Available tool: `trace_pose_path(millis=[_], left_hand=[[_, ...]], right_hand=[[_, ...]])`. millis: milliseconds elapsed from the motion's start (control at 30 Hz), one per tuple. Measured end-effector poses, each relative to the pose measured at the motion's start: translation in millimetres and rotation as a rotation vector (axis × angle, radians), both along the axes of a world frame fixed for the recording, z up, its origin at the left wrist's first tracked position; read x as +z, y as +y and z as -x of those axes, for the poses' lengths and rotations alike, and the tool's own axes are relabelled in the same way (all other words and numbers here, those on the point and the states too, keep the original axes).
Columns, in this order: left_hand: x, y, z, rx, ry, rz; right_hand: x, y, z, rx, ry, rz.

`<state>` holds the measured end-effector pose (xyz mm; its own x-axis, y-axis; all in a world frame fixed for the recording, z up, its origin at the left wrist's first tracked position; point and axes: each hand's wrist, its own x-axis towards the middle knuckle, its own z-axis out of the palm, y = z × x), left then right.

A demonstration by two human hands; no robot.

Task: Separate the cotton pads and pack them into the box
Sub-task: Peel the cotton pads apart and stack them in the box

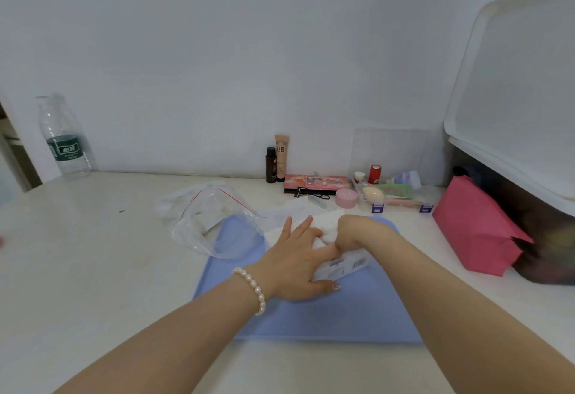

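Both hands work mid-bench on the blue mat (298, 315), which likely serves as a clean surface for the pads. The box (345, 266), white with a barcode label, lies on the mat toward its back right, tilted, under the hands. The white pads (323, 222) sit just behind it, part on the mat's back edge, within easy reach for packing.

Left hand (295, 266) lies flat with fingers mostly straight and spread, palm down, the thumb at the box's near edge and the fingers reaching over the pads. It looks like it is pinning the box and stack so they don't slide. A pearl bracelet (252, 287) is on that wrist.

Right hand (351, 231) has its fingers curled down and in, pinching a bit of white pad material at the box's far end. Probably peeling a pad off or tucking one in; the exact fingertip contact is hidden, so I can't tell which.

Step judged: separating or inserting, still in hand. How full the box is can't be seen.

A clear zip bag (211, 219) lies open just left of the mat's back left corner, likely the pads' original packaging. Cosmetics cluster (326, 185) along the back edge, a pink pouch (473, 231) is at the right and a water bottle (63, 141) at the back left corner.
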<state>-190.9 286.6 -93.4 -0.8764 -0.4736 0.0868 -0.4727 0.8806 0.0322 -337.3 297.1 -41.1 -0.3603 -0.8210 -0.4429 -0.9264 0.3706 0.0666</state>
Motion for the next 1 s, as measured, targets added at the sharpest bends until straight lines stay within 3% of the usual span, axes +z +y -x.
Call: trace_pose_path(millis=[67,200,400,700,867,1000], left_hand=[[0,-1,0,-0.004,0.004,0.001],[-2,-3,0,-0.015,0.005,0.008],[-3,-3,0,-0.012,0.038,0.044],[6,-4,3,-0.016,-0.153,-0.013],[11,-1,6,-0.099,-0.009,0.045],[9,1,12,-0.117,-0.106,-0.017]], right_hand=[[15,10,-3,0.059,-0.030,-0.021],[41,25,4,-0.052,-0.317,-0.053],[24,25,8,0.072,-0.167,0.057],[16,34,13,0.023,-0.244,0.220],[14,44,21,-0.005,-0.248,0.327],[11,46,27,-0.098,-0.354,0.423]])
